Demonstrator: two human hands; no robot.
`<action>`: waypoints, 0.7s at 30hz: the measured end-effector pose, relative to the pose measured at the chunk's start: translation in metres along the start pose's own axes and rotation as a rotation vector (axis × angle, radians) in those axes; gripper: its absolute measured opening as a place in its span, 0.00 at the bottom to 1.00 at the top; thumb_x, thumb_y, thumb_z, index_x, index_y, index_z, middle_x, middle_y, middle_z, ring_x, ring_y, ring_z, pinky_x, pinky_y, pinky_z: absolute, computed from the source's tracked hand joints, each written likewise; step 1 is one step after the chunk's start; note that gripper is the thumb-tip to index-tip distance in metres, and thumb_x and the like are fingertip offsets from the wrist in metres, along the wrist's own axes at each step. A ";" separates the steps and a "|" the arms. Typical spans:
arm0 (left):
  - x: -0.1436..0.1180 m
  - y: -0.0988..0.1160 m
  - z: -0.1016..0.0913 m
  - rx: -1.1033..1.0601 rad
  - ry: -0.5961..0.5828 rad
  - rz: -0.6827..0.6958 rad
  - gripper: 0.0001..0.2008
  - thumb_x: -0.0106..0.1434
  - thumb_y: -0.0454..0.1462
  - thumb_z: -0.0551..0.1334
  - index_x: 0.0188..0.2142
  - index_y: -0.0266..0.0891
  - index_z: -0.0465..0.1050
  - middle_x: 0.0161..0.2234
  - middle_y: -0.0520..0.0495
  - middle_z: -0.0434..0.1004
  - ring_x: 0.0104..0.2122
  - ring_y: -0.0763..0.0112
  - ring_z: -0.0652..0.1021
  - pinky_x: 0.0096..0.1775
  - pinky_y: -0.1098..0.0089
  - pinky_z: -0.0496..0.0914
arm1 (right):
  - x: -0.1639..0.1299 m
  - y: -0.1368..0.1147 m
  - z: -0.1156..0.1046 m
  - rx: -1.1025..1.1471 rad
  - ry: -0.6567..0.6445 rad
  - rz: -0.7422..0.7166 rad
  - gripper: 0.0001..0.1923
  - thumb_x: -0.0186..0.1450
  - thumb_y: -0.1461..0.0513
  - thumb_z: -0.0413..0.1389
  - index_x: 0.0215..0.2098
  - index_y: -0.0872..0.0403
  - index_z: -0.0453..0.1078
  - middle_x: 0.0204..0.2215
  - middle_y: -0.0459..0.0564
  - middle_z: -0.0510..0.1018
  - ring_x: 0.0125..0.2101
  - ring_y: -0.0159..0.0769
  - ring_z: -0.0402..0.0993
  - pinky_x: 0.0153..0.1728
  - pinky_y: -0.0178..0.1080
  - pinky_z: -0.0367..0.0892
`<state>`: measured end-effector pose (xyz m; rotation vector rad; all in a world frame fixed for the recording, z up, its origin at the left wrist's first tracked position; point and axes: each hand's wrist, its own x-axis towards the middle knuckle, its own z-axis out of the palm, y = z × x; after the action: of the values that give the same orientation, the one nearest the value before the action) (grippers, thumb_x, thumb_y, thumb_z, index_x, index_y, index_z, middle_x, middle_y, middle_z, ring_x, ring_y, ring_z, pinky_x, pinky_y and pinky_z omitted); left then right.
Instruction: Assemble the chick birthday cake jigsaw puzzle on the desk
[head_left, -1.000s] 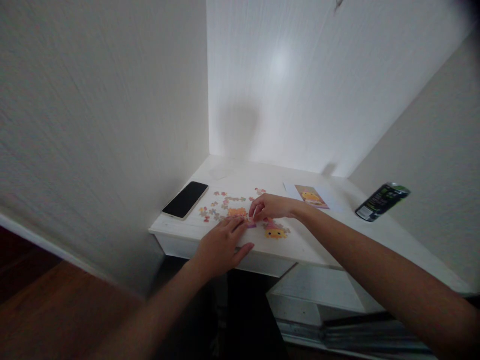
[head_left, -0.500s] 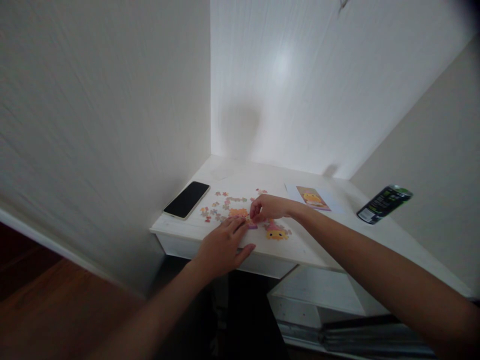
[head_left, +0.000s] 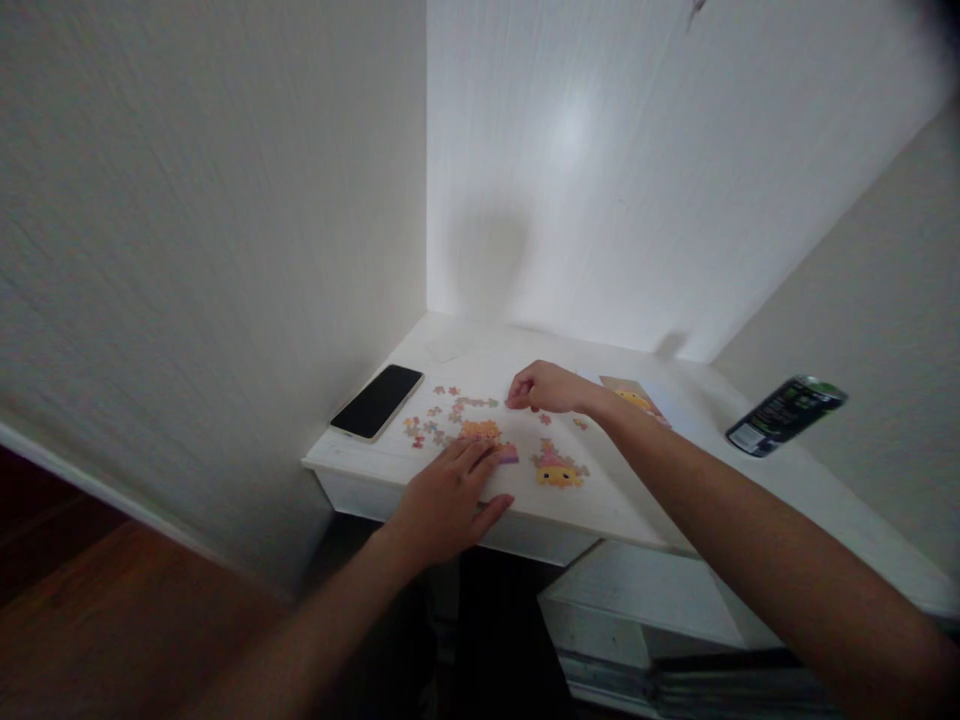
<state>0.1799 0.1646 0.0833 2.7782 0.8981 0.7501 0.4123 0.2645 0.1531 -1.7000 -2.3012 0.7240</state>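
My left hand (head_left: 450,490) lies with fingers stretched out on the near edge of a joined orange and purple jigsaw section (head_left: 480,430), partly covering it. Behind and to the right of it, my right hand (head_left: 546,387) is closed in a pinch, fingertips down by the tabletop. Whatever is between those fingertips is hidden. A second joined section (head_left: 557,475), showing a yellow face with a pink top, lies in front of my right forearm. Loose jigsaw pieces (head_left: 431,430) are scattered left of and behind the orange section.
A dark-screened phone (head_left: 378,402) lies at the table's left edge. The picture sheet (head_left: 626,387) is partly behind my right forearm. A black and green can (head_left: 784,415) stands at the right. White panels (head_left: 570,200) enclose the white tabletop (head_left: 622,500).
My right hand has moved back, away from the orange and purple section, uncovering its right end and some loose pieces. My left hand stays in place. The view has shifted slightly.
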 end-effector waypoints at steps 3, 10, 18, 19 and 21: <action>0.000 0.000 -0.001 -0.005 -0.011 -0.014 0.24 0.67 0.45 0.57 0.61 0.43 0.60 0.60 0.41 0.64 0.61 0.57 0.63 0.62 0.53 0.60 | -0.003 0.002 -0.002 0.046 0.010 -0.038 0.09 0.58 0.60 0.60 0.34 0.56 0.78 0.28 0.51 0.80 0.23 0.30 0.71 0.20 0.31 0.63; 0.002 0.000 0.000 0.010 -0.029 -0.034 0.25 0.67 0.45 0.57 0.60 0.41 0.59 0.61 0.40 0.62 0.61 0.56 0.63 0.61 0.52 0.61 | -0.002 0.011 0.007 -0.003 0.165 -0.075 0.07 0.61 0.59 0.59 0.32 0.54 0.77 0.28 0.48 0.80 0.17 0.26 0.68 0.19 0.32 0.62; 0.005 0.000 -0.002 0.041 -0.082 -0.054 0.26 0.67 0.46 0.56 0.61 0.40 0.59 0.61 0.39 0.63 0.61 0.55 0.63 0.62 0.52 0.61 | 0.006 0.048 0.023 0.041 0.422 -0.155 0.08 0.62 0.61 0.57 0.37 0.56 0.77 0.31 0.50 0.81 0.29 0.32 0.73 0.32 0.34 0.66; 0.005 0.000 -0.002 0.052 -0.084 -0.056 0.26 0.67 0.47 0.56 0.61 0.40 0.59 0.61 0.39 0.63 0.62 0.55 0.63 0.62 0.52 0.61 | 0.004 0.048 0.023 0.060 0.392 -0.150 0.09 0.62 0.61 0.57 0.38 0.56 0.77 0.31 0.50 0.80 0.29 0.32 0.73 0.32 0.34 0.65; 0.005 0.001 -0.002 0.069 -0.085 -0.055 0.26 0.67 0.47 0.56 0.61 0.39 0.59 0.61 0.40 0.63 0.62 0.55 0.63 0.62 0.52 0.61 | -0.001 0.044 0.022 0.090 0.319 -0.163 0.09 0.62 0.60 0.58 0.37 0.55 0.77 0.30 0.50 0.80 0.29 0.32 0.73 0.32 0.35 0.65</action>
<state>0.1826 0.1670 0.0873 2.8076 0.9981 0.5987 0.4399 0.2675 0.1124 -1.4478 -2.1201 0.4769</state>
